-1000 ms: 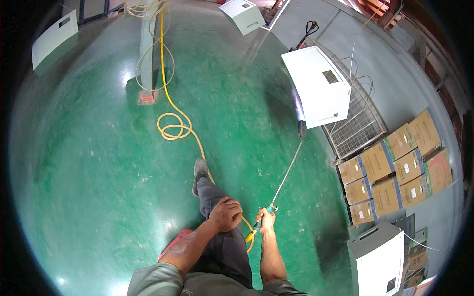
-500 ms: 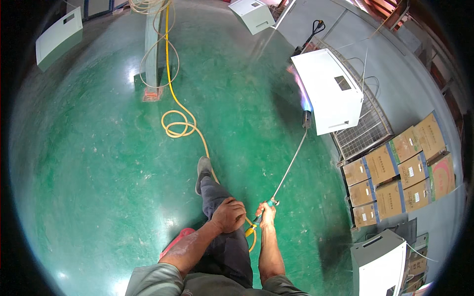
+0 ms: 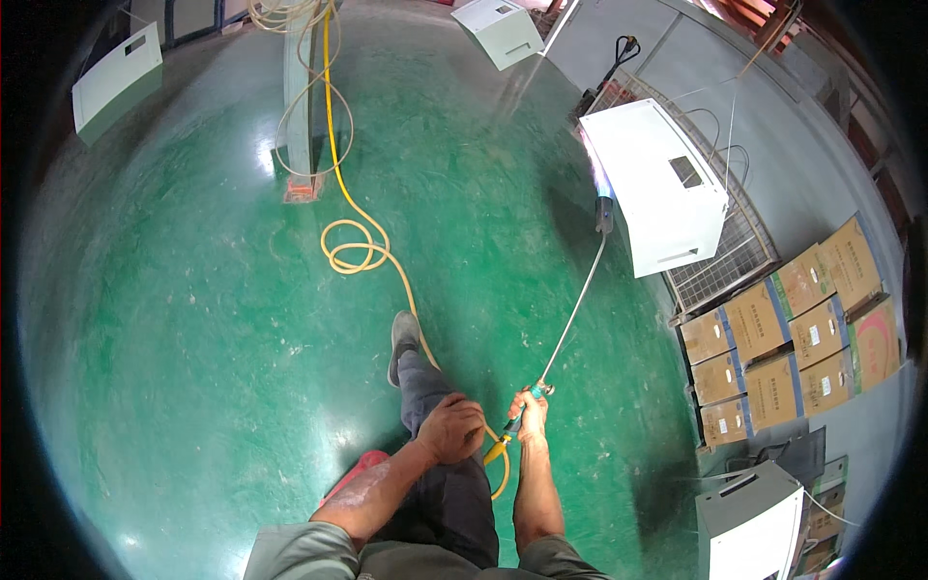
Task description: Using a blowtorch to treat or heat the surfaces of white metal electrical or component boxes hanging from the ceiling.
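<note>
My right hand [image 3: 531, 414] grips the handle of a long gas torch [image 3: 574, 323], with a yellow hose joined below it. The torch's thin metal tube reaches up and right to a dark nozzle. A bluish-purple flame [image 3: 598, 174] burns from the nozzle along the left edge of a white box-shaped metal housing [image 3: 650, 193]. This housing has a square cut-out and a smaller slot, and seems to hang on thin wires. My left hand [image 3: 451, 428] rests on my bent leg, its fingers curled together and nothing visible in them.
Yellow hose [image 3: 371, 253] loops across the green floor past a grey post [image 3: 300, 106]. Stacked cardboard cartons [image 3: 762, 311] and a wire-mesh rack [image 3: 713, 273] stand at right. Other white housings appear at lower right [image 3: 752, 527], top [image 3: 498, 33] and upper left [image 3: 118, 79]. Something red [image 3: 360, 466] lies beneath me.
The white housing appears slightly turned and shifted right and down. The torch nozzle now sits closer to its edge, and less flame shows. My left hand stays on my leg.
</note>
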`<state>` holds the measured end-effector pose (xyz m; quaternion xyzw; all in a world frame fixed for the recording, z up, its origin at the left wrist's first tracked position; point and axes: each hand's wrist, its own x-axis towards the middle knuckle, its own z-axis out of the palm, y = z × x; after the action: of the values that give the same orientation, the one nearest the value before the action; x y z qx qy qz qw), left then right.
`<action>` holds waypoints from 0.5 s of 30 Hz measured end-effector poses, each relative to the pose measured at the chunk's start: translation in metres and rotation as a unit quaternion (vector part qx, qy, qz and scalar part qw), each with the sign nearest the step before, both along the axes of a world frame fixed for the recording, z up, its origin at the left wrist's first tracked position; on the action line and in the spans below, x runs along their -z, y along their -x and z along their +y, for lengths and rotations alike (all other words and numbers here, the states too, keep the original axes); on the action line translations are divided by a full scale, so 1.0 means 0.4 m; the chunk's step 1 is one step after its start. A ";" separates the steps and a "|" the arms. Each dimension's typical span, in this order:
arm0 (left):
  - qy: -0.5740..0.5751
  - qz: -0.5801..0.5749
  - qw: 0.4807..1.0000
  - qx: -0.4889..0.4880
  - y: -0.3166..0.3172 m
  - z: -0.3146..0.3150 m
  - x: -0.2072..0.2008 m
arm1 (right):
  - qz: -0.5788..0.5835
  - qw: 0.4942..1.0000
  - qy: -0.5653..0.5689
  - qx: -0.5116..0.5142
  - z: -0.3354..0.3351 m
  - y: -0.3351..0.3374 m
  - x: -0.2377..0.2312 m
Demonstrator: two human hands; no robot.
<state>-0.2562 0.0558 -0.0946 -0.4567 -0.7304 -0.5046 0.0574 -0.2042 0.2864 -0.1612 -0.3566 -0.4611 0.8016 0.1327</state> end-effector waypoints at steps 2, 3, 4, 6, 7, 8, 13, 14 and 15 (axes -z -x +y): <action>-0.002 0.001 1.000 0.002 0.000 0.002 0.004 | 0.002 1.000 0.002 -0.003 0.007 0.007 0.001; -0.005 0.001 1.000 0.002 0.001 0.003 0.006 | 0.001 1.000 0.005 -0.004 0.010 0.011 0.002; -0.008 0.001 1.000 0.003 0.002 0.004 0.007 | 0.001 1.000 0.009 -0.004 0.013 0.016 0.003; 0.007 -0.011 1.000 0.012 0.001 0.003 0.009 | -0.003 1.000 0.012 -0.005 0.018 0.021 0.003; 0.015 -0.018 1.000 0.017 0.000 0.003 0.011 | -0.005 1.000 0.013 -0.006 0.019 0.023 0.004; 0.015 -0.016 1.000 0.017 -0.001 0.004 0.012 | -0.001 1.000 0.014 -0.005 0.022 0.027 0.008; 0.016 -0.019 0.999 0.025 0.004 0.006 0.008 | 0.001 1.000 0.025 0.007 0.043 0.048 0.025; 0.014 -0.018 0.999 0.028 0.005 0.007 0.008 | 0.000 1.000 0.021 0.009 0.051 0.050 0.032; 0.012 -0.016 0.999 0.030 0.006 0.009 0.008 | -0.001 1.000 0.017 0.011 0.059 0.053 0.040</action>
<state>-0.2586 0.0592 -0.0978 -0.4708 -0.7231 -0.5048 0.0248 -0.2254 0.3102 -0.1771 -0.3644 -0.4437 0.8075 0.1351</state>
